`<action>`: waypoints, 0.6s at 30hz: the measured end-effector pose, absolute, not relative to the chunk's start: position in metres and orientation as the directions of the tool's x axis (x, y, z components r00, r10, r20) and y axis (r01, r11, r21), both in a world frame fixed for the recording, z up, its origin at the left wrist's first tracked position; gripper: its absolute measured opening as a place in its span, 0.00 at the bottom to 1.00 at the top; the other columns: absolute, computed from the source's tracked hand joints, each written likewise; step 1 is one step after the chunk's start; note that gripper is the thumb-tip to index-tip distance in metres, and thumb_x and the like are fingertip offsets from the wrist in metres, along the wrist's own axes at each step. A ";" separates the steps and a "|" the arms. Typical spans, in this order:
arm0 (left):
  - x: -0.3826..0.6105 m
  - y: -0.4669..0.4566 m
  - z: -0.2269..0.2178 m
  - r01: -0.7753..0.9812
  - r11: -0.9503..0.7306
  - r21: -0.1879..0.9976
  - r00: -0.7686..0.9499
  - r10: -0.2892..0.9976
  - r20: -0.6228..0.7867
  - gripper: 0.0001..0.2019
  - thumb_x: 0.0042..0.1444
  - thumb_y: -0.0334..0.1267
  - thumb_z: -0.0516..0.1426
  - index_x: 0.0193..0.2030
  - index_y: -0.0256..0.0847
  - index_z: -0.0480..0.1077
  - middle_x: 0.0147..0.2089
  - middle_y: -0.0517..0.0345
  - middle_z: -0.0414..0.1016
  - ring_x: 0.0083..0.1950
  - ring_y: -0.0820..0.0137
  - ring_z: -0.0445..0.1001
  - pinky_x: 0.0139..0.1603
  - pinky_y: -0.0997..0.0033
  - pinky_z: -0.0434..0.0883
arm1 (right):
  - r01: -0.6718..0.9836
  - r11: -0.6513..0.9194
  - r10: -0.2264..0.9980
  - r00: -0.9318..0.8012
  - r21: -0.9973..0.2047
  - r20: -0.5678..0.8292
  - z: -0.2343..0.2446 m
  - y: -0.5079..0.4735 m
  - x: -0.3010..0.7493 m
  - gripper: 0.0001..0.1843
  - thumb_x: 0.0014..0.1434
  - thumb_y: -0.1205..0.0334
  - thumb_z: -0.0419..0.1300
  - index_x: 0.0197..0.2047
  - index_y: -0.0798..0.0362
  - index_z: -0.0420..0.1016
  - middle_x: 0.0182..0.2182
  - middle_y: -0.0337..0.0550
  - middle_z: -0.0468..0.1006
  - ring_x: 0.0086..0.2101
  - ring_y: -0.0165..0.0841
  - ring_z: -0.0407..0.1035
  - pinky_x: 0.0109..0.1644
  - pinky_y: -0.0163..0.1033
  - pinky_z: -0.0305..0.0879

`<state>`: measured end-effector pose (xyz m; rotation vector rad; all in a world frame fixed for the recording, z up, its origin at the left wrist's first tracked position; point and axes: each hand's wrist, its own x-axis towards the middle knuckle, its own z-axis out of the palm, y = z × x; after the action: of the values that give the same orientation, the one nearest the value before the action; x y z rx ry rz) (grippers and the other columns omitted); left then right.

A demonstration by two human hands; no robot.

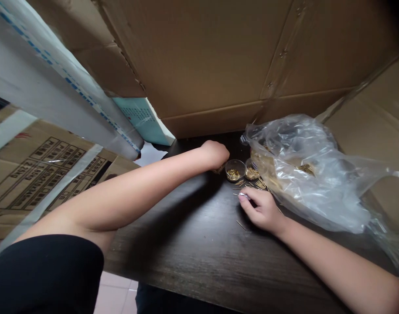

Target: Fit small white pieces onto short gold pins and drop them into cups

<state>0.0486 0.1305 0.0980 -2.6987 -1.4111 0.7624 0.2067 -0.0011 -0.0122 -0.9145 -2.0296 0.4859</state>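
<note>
Head view: thin gold pins (251,185) scattered on dark wooden tabletop (192,261)

Two hands (215,155) (260,210), two clear cups (235,170) (252,171)

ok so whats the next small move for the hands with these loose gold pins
Probably the right hand should pinch the loose gold-coloured pins and drop them into the nearest clear plastic cup, since they lie scattered on the dark wood table right beside it and it already holds similar pins.

Dark wood table (199,261): loose brass pins (251,185), two clear cups (235,170), plastic bag (310,187).
</note>
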 end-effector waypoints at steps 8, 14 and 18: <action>0.042 0.128 0.103 0.731 -0.648 -0.213 0.512 0.728 -0.456 0.14 0.45 0.33 0.66 0.41 0.39 0.84 0.41 0.40 0.84 0.41 0.53 0.80 0.40 0.64 0.71 | 0.419 0.660 0.751 -0.372 -0.624 0.545 -0.012 0.000 0.208 0.11 0.67 0.65 0.54 0.31 0.52 0.66 0.22 0.35 0.64 0.23 0.27 0.60 0.28 0.34 0.57; 0.027 0.129 0.116 0.706 -0.691 -0.153 0.601 0.700 -0.387 0.10 0.49 0.34 0.62 0.37 0.41 0.83 0.36 0.47 0.83 0.32 0.63 0.76 0.31 0.68 0.61 | 0.417 0.669 0.743 -0.334 -0.616 0.580 -0.011 0.002 0.205 0.09 0.66 0.66 0.56 0.32 0.53 0.68 0.23 0.35 0.66 0.23 0.27 0.62 0.28 0.33 0.59; 0.008 0.115 0.123 0.686 -0.722 0.093 0.727 0.680 -0.093 0.08 0.55 0.34 0.58 0.35 0.41 0.81 0.33 0.54 0.81 0.31 0.68 0.73 0.31 0.71 0.59 | 0.425 0.674 0.729 -0.249 -0.605 0.637 -0.011 0.002 0.206 0.04 0.65 0.68 0.58 0.37 0.54 0.72 0.26 0.37 0.73 0.26 0.28 0.68 0.32 0.33 0.64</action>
<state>0.0078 0.1149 0.1234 -3.0316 -1.2036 0.0859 0.2060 0.0016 -0.0109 -0.9062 -1.8847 0.3807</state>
